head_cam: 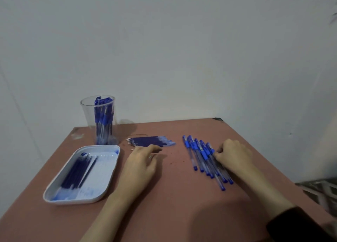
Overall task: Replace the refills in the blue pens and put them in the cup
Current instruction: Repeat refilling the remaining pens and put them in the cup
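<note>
Reddish-brown tabletop (182,205) lies under both your hands. Your left hand (144,161) rests palm down, fingers loosely bent and holding nothing, tips at the near edge of the row of loose dark blue refills (151,141). Your right hand (233,153) curls its fingers onto the fanned row of blue capped pens (202,156) — whether it pinches 1, you cannot tell. Far left stands the clear plastic cup (87,117), with upright blue pens (103,114) inside; just before it, a white oblong tray (102,183) holds used-looking dark refills (78,170).

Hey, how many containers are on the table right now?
2: a clear cup of pens at the back left, and a white tray of refills in front of it.
</note>
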`<action>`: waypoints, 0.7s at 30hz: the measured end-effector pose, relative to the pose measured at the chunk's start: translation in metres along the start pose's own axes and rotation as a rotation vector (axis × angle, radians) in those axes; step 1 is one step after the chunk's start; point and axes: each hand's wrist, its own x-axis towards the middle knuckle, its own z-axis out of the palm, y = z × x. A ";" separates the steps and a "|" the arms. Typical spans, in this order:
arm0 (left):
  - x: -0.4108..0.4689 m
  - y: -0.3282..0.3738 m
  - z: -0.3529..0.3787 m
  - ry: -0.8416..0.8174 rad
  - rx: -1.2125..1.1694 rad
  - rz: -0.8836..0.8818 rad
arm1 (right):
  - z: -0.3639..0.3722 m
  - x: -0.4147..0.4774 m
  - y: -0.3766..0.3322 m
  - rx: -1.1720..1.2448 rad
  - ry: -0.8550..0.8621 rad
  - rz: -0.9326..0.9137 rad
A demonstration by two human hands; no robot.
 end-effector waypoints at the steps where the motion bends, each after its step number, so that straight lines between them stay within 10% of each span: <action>1: -0.001 0.000 0.000 0.001 -0.002 0.001 | 0.000 0.001 -0.001 -0.010 -0.007 0.001; 10: 0.004 -0.005 -0.003 0.089 -0.071 -0.012 | -0.010 0.007 -0.007 0.130 0.127 -0.007; 21: 0.009 -0.007 -0.005 0.114 -0.269 -0.113 | 0.017 -0.014 -0.066 0.365 0.175 -0.675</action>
